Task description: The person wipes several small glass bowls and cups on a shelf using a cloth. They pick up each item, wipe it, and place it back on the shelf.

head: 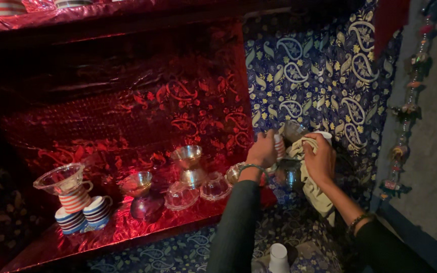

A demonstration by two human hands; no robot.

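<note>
cup (279,145) mostly hidden by left hand (262,149)

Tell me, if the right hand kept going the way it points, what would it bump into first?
The right hand, wrapped in a pale cloth, points up and left toward the striped cup held by the left hand. It would likely meet that cup first, though depth is hard to judge.

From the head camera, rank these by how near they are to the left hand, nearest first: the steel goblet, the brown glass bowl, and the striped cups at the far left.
Measured from the left hand:
1. Steel goblet, just left of the hand on the red foil shelf.
2. Brown glass bowl, farther left and a little lower.
3. Striped cups, stacked at the shelf's far left end.
</note>
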